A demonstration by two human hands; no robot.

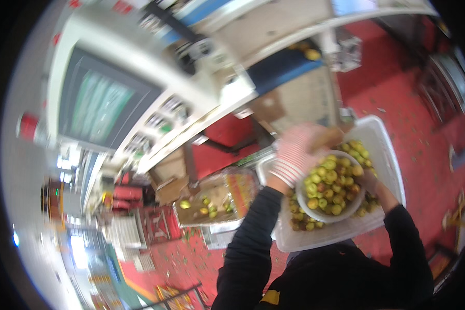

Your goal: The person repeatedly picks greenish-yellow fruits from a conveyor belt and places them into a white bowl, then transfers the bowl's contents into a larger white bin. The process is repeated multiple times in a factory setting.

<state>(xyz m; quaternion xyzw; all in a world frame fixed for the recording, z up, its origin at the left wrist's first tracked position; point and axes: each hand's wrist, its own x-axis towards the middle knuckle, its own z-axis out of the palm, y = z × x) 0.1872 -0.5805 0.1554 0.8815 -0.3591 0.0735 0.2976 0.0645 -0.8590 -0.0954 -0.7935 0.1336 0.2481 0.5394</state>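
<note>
A round white bowl (301,197) full of small yellow-green fruits (329,182), some browned, is held over a white plastic tub (389,166). More of these fruits lie in the tub around the bowl. My right hand (370,182) grips the bowl's right rim, its fingers partly hidden by fruit and blur. My left hand (300,149), in a glove with red and white stripes at the cuff, is at the bowl's upper left rim. A brownish blurred shape lies over its fingers, so I cannot tell how they are closed.
Left of the tub, an open cardboard box (213,205) contains several fruits. A large white machine with a screen (100,104) stands beyond, beside a blue conveyor belt (283,68) carrying fruit. Leaf scraps litter the red floor (170,259). A stool (161,223) stands at left.
</note>
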